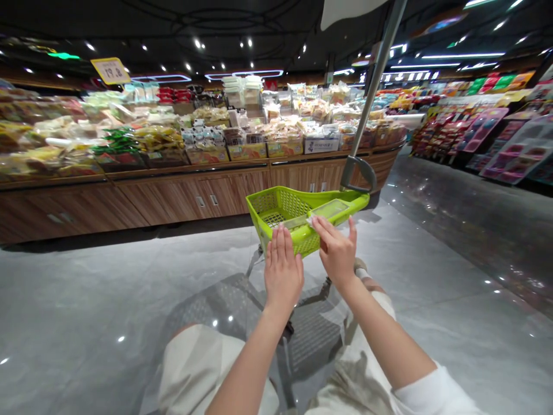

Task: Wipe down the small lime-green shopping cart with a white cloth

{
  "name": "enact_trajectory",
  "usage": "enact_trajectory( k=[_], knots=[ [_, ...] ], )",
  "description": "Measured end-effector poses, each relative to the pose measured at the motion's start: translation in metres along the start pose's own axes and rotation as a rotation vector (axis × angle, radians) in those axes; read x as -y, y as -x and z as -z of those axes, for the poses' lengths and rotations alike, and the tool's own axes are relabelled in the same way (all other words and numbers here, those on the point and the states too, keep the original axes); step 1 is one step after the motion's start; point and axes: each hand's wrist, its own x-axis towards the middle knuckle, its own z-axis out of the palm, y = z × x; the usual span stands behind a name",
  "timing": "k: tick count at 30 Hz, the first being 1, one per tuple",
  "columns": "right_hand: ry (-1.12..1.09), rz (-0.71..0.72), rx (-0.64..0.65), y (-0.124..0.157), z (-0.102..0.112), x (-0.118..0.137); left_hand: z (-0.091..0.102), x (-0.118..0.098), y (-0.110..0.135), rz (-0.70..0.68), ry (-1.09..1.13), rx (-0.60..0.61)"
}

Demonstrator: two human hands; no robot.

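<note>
My right hand [336,252] pinches a clear plastic pack [330,208] at twelve o'clock, propping it on the rim of the green shopping basket [283,204]. My flat, open left hand [283,274] steadies its other end.

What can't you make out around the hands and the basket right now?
In the head view:
Clear flat pack by the right hand: too blurred to read any label or contents.
Left hand: its fingers cover the lower edge of the pack, so a firm hold cannot be confirmed.
Lime-green basket: the pack and near wall hide part of its inside.
Display goods: blurred, labels unreadable.
</note>
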Motion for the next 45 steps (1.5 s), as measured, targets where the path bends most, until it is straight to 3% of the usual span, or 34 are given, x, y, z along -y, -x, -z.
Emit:
enact_trajectory(
  k=[5, 10, 16, 20, 22, 26, 28, 33, 39, 45],
  knots=[
    [-0.087, 0.091, -0.019, 0.008, -0.004, 0.004, -0.001, -0.001, 0.000, 0.009, -0.016, 0.001],
    [-0.026, -0.036, -0.071, 0.009, -0.006, -0.004, 0.001, -0.001, 0.000, -0.003, -0.014, 0.027],
    [-0.132, 0.098, -0.054, 0.015, -0.007, 0.004, -0.001, -0.001, -0.001, 0.003, -0.018, -0.003],
    [-0.050, -0.042, -0.122, 0.013, -0.007, -0.015, 0.000, 0.000, -0.001, -0.009, 0.012, 0.001],
    [-0.055, -0.064, -0.118, 0.014, -0.009, -0.012, -0.002, -0.001, -0.001, -0.006, 0.020, 0.002],
    [-0.156, 0.081, -0.061, 0.019, -0.012, 0.006, -0.005, -0.001, 0.000, 0.001, -0.002, -0.005],
    [-0.159, 0.107, -0.061, 0.018, -0.012, 0.002, -0.004, -0.001, 0.000, -0.004, -0.008, 0.000],
    [-0.075, -0.098, -0.136, 0.010, -0.010, -0.015, -0.001, -0.002, -0.002, -0.005, 0.004, 0.025],
    [-0.211, 0.133, -0.019, 0.014, -0.012, -0.004, -0.003, -0.001, -0.001, -0.003, -0.034, -0.002],
    [-0.252, 0.008, -0.093, 0.006, -0.014, -0.015, -0.003, -0.002, -0.001, 0.009, -0.040, -0.013]
  ],
)
